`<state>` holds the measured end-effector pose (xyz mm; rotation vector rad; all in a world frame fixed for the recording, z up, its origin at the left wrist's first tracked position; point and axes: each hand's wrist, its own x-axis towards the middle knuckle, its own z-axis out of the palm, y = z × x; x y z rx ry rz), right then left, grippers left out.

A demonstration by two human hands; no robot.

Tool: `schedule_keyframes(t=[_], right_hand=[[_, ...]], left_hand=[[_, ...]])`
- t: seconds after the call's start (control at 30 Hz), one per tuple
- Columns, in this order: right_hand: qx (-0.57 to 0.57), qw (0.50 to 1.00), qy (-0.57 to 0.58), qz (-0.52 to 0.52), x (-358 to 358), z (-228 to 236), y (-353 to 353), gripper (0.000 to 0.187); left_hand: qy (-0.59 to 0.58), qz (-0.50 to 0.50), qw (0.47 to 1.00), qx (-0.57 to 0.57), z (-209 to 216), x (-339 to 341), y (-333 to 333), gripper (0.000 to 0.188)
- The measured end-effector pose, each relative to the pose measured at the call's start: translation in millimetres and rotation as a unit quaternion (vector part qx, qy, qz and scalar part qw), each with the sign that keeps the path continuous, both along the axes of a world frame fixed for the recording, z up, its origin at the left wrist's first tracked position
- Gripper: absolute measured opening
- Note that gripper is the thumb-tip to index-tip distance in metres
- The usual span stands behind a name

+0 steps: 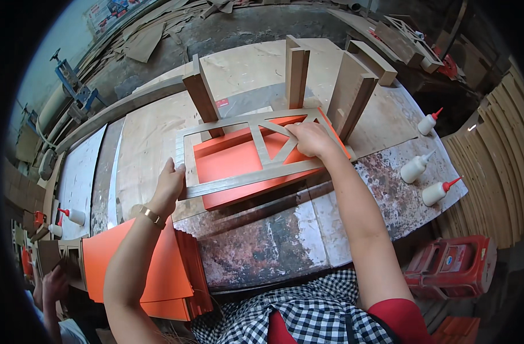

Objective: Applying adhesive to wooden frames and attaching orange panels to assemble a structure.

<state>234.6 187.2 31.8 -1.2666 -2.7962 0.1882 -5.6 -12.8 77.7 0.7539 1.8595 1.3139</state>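
Note:
A pale wooden frame (pixel 227 184) with slanted slats at its right part lies tilted over orange panels (pixel 227 160) on the workbench. My left hand (pixel 171 186) is closed on the frame's left end, thumb on its near corner. At the right part, my right hand (pixel 312 139) grips the frame where the slats meet the far side, its fingertips partly hidden. Behind the frame, two wooden posts (pixel 202 92) stand upright. A wider wooden board piece (pixel 351 94) rises at the right, close beyond my right hand.
A stack of orange sheets (pixel 138 264) sits by my left forearm. Several white glue bottles (pixel 414 167) stand along the bench's right edge, others at the left. A red plastic stool (pixel 451 266) is at lower right. Another person's hand (pixel 54 284) shows at lower left.

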Motion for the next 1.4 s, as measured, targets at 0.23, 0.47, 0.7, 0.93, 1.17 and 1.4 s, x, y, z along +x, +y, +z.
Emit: schedule_keyframes(t=[0.23,0.47,0.7,0.93,1.17,1.4], right_hand=[[-0.045,0.999,-0.015,-0.003,5,-10,21,0.041],[-0.110,0.992,0.053,-0.034,28,-17,24,0.043],[0.098,0.981,0.167,0.012,52,-63,34,0.040],[-0.032,0.979,0.197,-0.026,48,-70,34,0.042],[0.019,0.988,0.154,-0.027,48,-74,29,0.037],[0.024,0.980,0.189,-0.053,47,-85,27,0.034]], left_hand=[[0.058,-0.031,0.992,-0.103,-27,0,20,0.059],[0.116,-0.034,0.986,-0.113,-54,3,26,0.061],[0.167,-0.032,0.977,-0.128,-79,-6,33,0.063],[0.217,-0.019,0.966,-0.142,-102,-7,34,0.065],[0.253,-0.016,0.955,-0.154,-117,-4,41,0.068],[0.313,-0.063,0.933,-0.164,-118,-7,42,0.074]])
